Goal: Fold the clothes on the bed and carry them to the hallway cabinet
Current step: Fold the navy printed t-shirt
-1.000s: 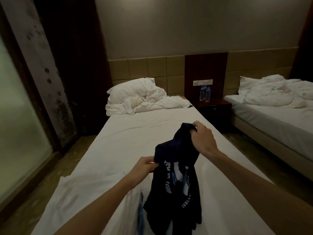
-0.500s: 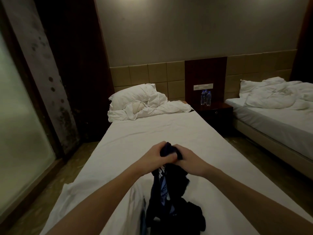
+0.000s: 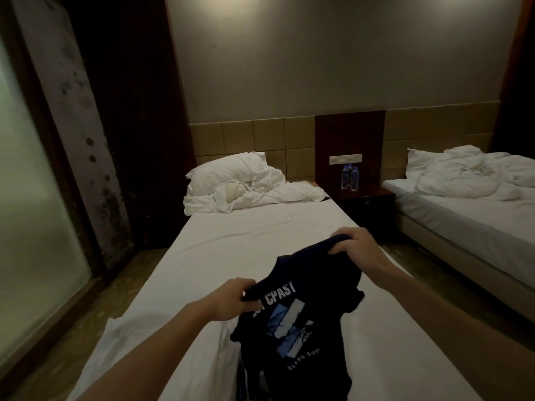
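A dark navy T-shirt (image 3: pixel 301 322) with white lettering and a blue printed graphic hangs spread between my hands over the near half of the white bed (image 3: pixel 231 247). My left hand (image 3: pixel 234 299) grips its upper left edge by the lettering. My right hand (image 3: pixel 354 246) is higher and farther out, pinching the shirt's upper right edge. The print faces me. The shirt's lower part drapes down onto the sheet and out of the bottom of the view.
A white pillow and crumpled duvet (image 3: pixel 240 183) lie at the bed's head. A dark nightstand (image 3: pixel 366 199) with two water bottles (image 3: pixel 349 176) stands between this bed and a second unmade bed (image 3: pixel 469 204) on the right. A frosted glass panel (image 3: pixel 31 198) lines the left wall.
My hands were together on the bunched shirt half a second ago. They have pulled apart, the right going up and right, and the shirt is now spread with its print showing.
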Demonstrator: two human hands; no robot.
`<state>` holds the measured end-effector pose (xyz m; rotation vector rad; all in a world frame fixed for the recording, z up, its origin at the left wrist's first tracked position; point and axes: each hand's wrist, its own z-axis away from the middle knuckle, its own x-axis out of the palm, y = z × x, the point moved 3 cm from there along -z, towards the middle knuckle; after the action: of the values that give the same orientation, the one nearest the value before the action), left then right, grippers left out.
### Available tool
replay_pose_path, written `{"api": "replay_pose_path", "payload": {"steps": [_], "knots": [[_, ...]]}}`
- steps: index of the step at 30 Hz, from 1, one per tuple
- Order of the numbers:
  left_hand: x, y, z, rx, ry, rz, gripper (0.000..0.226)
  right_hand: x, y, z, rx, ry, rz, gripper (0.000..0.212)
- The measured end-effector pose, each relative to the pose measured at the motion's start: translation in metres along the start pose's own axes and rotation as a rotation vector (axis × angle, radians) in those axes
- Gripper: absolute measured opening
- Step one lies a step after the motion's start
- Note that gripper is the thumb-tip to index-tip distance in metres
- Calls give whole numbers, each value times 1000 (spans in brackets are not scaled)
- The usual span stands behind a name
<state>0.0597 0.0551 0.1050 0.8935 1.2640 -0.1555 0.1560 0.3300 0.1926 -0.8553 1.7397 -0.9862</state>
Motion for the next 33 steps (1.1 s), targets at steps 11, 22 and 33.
{"api": "replay_pose_path", "payload": {"steps": [11,22,33], "knots": [[-20,19,5,-81,152,308,14,30,30,18,-136,-346,862,37],[-38,38,10,-8,157,-142,32,24,27,15,-294,26,829,13],[-58,17,38,-77,166,-31,17,-6,35,47,-461,-178,1080,80]]}}
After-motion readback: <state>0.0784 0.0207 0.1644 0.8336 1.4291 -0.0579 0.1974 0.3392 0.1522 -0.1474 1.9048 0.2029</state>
